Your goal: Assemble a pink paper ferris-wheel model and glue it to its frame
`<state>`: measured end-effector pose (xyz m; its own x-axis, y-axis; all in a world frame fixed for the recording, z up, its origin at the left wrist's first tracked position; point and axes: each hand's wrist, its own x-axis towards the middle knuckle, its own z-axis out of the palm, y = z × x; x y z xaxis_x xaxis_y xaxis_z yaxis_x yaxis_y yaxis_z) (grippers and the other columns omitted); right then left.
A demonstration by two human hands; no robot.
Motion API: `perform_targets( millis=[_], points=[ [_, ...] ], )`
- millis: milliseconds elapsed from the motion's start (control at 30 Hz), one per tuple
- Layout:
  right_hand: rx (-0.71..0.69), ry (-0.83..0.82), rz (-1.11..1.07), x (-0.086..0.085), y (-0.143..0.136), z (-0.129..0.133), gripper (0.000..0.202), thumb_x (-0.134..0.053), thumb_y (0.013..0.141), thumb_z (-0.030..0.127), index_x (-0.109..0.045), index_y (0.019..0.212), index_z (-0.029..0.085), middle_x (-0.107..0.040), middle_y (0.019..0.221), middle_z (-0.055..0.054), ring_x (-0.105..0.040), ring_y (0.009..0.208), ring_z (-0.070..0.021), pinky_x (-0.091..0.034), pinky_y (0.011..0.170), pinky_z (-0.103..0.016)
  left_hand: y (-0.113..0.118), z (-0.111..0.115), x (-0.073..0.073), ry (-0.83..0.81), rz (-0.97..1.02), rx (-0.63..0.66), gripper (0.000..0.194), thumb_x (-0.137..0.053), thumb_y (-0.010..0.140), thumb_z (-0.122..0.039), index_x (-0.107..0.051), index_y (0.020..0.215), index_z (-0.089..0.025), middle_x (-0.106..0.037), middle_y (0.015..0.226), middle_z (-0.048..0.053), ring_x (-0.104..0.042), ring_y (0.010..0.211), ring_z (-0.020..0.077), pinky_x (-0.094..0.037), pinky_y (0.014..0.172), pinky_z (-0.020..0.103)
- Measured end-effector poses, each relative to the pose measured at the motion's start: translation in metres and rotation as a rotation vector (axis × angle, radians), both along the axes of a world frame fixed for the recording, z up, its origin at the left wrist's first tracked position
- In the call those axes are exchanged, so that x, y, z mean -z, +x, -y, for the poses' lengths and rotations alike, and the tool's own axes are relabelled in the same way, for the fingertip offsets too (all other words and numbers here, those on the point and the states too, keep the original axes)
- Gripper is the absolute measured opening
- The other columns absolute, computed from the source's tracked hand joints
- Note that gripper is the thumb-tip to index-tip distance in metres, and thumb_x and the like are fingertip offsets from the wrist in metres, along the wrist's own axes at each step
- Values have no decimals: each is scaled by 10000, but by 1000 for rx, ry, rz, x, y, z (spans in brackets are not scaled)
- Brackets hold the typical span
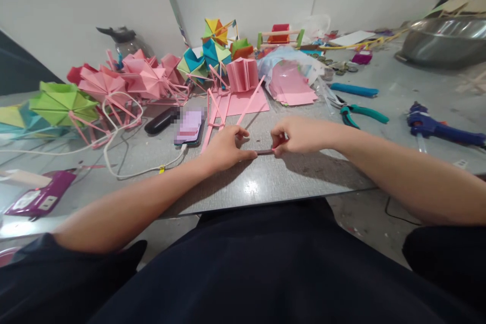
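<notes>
A thin, dark pinkish strip lies low over the grey table between my two hands. My left hand holds its left end under the thumb, with the forefinger curled and apart from the thumb. My right hand pinches the right end between thumb and fingers; a bit of red shows inside that grip. Just beyond my left hand are folded pink strips and a flat pink paper sheet. A pleated pink paper piece stands on the sheet's far side.
Folded paper umbrellas crowd the back left, near a phone on a white cable. On the right lie green-handled pliers, a blue glue gun and a metal bowl. A plastic bag holds pink paper.
</notes>
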<state>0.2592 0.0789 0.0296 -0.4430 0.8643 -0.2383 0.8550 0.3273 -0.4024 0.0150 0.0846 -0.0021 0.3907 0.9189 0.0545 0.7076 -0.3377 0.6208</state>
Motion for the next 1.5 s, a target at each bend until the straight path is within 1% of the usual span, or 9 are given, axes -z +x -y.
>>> perform_targets(
  millis=[200, 367, 533, 733, 833, 1033, 1233, 1367, 1500],
  points=[
    [10, 27, -6, -4, -5, 1, 94, -814, 823, 296, -778, 866, 221, -770, 913, -55, -666, 826, -218, -411, 700, -341, -3, -2, 1, 32, -16, 36, 440, -915, 781, -356, -712, 1135, -193, -757, 1132, 117, -733, 1049, 314, -587, 917, 477],
    [-141, 70, -109, -10, 5, 1, 109, -816, 809, 291, -740, 850, 224, -768, 978, -64, -668, 919, -243, -437, 773, -349, -6, 10, 0, 91, -44, 89, 402, -854, 823, -325, -711, 1178, -200, -729, 1157, 110, -711, 1033, 287, -587, 916, 457],
    [-266, 150, -176, -14, 12, 4, 65, -762, 819, 231, -759, 883, 224, -736, 1007, -66, -656, 934, -236, -455, 830, -354, -6, 18, -5, 124, -78, 154, 531, -925, 762, -481, -745, 1167, -188, -686, 1205, 104, -681, 1041, 286, -569, 970, 460],
    [-380, 224, -255, -8, 14, 0, 45, -746, 863, 249, -769, 875, 213, -687, 957, -53, -620, 891, -208, -443, 824, -347, -1, 17, -7, 77, -24, 280, 201, -726, 952, -357, -788, 1030, -183, -670, 1049, 69, -647, 874, 207, -543, 897, 397],
    [-391, 266, -293, -7, 14, 0, 69, -745, 877, 273, -772, 859, 213, -686, 949, -55, -604, 866, -203, -436, 816, -351, 0, 13, -6, 98, 5, 279, 187, -664, 978, -317, -760, 882, -188, -670, 983, 60, -627, 845, 200, -536, 881, 397],
    [-256, 173, -241, -22, 32, -3, 185, -794, 851, 419, -790, 890, 238, -720, 981, -57, -630, 889, -225, -453, 834, -368, -6, 3, -3, 166, 35, 120, 191, -595, 998, -279, -753, 935, -192, -695, 970, 79, -639, 865, 223, -548, 889, 427],
    [-7, 66, -49, -34, 77, -34, 394, -754, 873, 634, -767, 899, 241, -730, 854, -65, -624, 816, -243, -442, 758, -387, -10, 5, 2, 252, -68, 165, 117, -679, 973, -264, -771, 983, -192, -685, 1063, 88, -673, 949, 236, -547, 950, 426],
    [135, 129, 123, -30, 91, -45, 414, -706, 928, 586, -620, 709, 246, -608, 665, -33, -539, 675, -213, -395, 700, -389, -3, 8, 5, 316, -177, 270, 181, -720, 988, -327, -807, 1101, -216, -681, 1132, 91, -692, 1037, 270, -540, 994, 436],
    [280, 98, 216, -26, 93, -44, 289, -674, 982, 479, -682, 847, 223, -602, 618, -35, -526, 607, -194, -369, 681, -394, 7, 5, 7, 355, -244, 286, 207, -629, 1048, -307, -812, 1063, -211, -690, 1089, 94, -702, 1014, 274, -540, 975, 432]
  ],
)
